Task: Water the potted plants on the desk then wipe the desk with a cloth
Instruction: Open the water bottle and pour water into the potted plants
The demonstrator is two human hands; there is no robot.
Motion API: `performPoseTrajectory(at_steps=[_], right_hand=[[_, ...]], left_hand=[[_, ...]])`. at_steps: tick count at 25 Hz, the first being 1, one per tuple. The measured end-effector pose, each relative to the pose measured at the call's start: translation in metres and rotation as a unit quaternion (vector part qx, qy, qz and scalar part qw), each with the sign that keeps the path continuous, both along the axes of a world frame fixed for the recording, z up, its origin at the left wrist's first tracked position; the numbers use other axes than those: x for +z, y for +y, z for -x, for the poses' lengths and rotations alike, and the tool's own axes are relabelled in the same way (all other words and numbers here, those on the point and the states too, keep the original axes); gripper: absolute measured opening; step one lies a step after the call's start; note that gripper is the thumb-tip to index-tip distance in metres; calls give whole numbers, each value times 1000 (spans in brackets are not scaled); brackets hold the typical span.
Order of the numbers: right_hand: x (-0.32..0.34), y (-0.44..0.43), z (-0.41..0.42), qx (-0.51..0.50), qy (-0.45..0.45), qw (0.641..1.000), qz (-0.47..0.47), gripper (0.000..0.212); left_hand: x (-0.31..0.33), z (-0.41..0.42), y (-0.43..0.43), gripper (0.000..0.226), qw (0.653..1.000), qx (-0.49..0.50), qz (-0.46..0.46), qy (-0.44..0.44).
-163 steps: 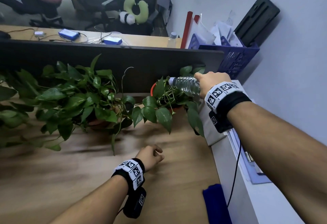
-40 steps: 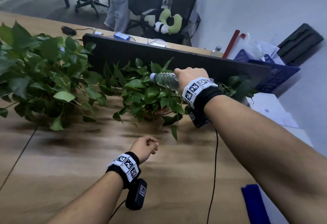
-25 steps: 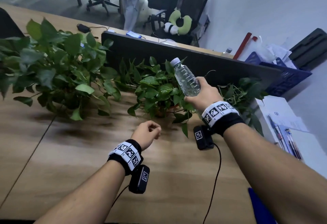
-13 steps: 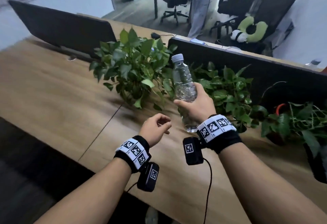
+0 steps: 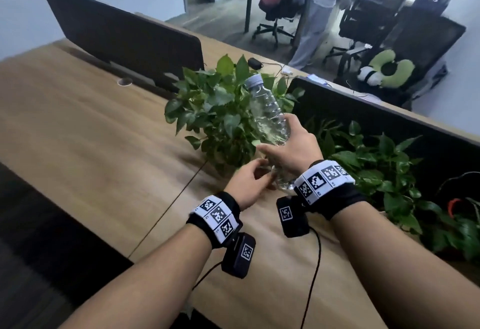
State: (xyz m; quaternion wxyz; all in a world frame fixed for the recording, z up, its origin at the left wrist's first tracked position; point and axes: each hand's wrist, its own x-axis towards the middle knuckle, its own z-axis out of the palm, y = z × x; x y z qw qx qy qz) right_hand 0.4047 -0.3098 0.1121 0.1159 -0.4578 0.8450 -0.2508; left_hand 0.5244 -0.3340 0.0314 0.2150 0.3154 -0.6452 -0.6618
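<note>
While the right hand (image 5: 291,149) wrapped its fingers (image 5: 268,149) around the lower body of the clear water bottle (image 5: 267,115), the bottle stood nearly upright above the wooden counter (image 5: 78,131), its grey cap (image 5: 254,80) on and leaning slightly away to the left. It was held just in front of the leftmost potted plant (image 5: 215,113). The left hand (image 5: 249,184) reached toward the bottle's base, its fingers loosely curled and partly spread, their tips at or just beside the bottom of the bottle; whether they touched it could not be told. More leafy plants (image 5: 384,170) stood to the right along the dark divider panel (image 5: 405,126). Both wrists wore marker-printed bands.
</note>
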Motion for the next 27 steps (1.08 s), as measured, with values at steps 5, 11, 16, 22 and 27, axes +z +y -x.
performPoseTrajectory(at_steps=[5,11,16,22,27], right_hand=[[47,7,35,19,234,964,-121,70],[90,-7,56,66,394,891,-214,67],[85,-22,44,114,464,851,-217,54],[73,-28,42,128,473,849,-196,48],[80,-5,73,89,482,847,-208,45]], left_hand=[[-12,11,18,26,999,-45,-5,-28],[-49,-7,19,23,991,-41,15,-125],[-62,-21,22,19,989,-22,19,-148],[-70,-29,40,12,991,-26,17,-133],[-74,-25,53,16,990,-40,19,-137]])
